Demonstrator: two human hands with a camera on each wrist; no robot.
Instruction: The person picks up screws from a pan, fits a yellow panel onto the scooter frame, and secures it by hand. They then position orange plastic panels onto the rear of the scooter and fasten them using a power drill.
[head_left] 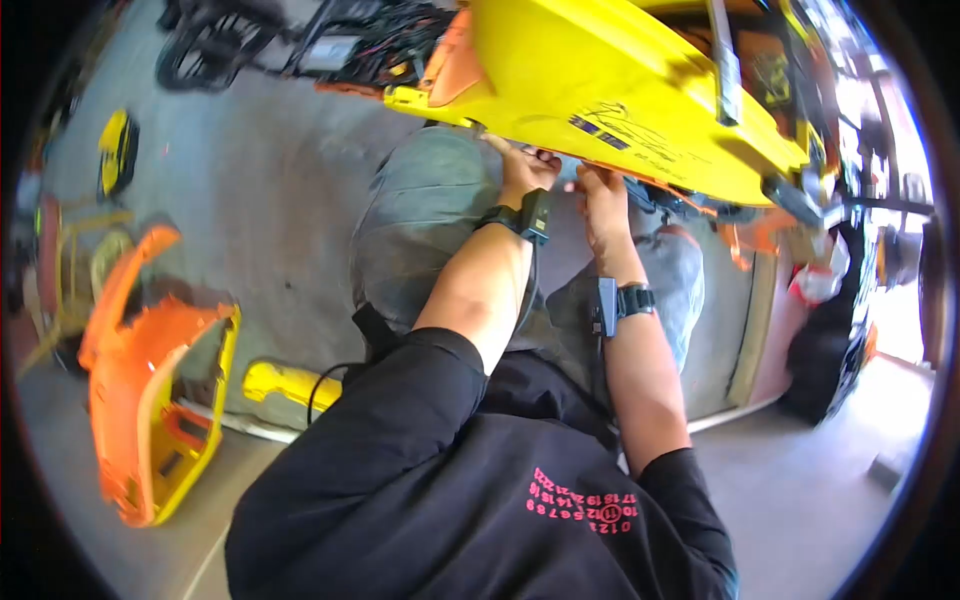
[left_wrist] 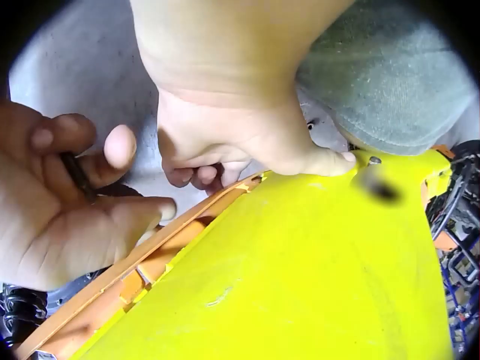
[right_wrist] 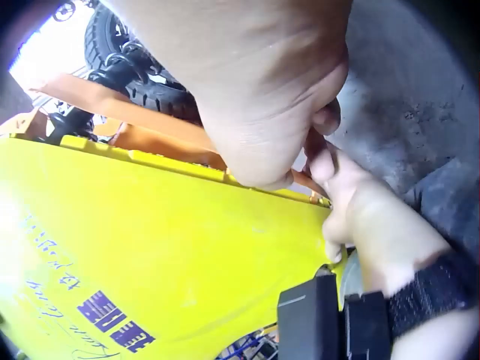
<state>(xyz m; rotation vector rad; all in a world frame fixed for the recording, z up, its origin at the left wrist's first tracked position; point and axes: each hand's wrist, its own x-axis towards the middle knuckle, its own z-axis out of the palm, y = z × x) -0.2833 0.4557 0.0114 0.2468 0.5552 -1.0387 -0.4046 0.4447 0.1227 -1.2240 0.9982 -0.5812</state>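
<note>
A large yellow body panel [head_left: 600, 100] with an orange strip [left_wrist: 161, 255] along its edge spans the top of the head view. My left hand [head_left: 528, 170] is at that edge. In the left wrist view its thumb lies on the yellow face, near a small bolt-like piece [left_wrist: 374, 160], while its other fingers curl at the orange strip. Close beside it, my right hand [head_left: 605, 205] touches the edge with its thumb side. A thin dark rod-like tool [left_wrist: 77, 177] is held in the right hand's curled fingers; its ends are hidden. The right wrist view shows both hands almost meeting.
Exposed wiring [head_left: 400, 50] and a wheel [head_left: 205, 60] are at upper left. An orange and yellow fairing [head_left: 150, 390] lies on the floor at left, near another yellow piece [head_left: 290, 385]. A yellow and black case [head_left: 117, 153] stands farther off. My knees [head_left: 420, 200] are close under the panel.
</note>
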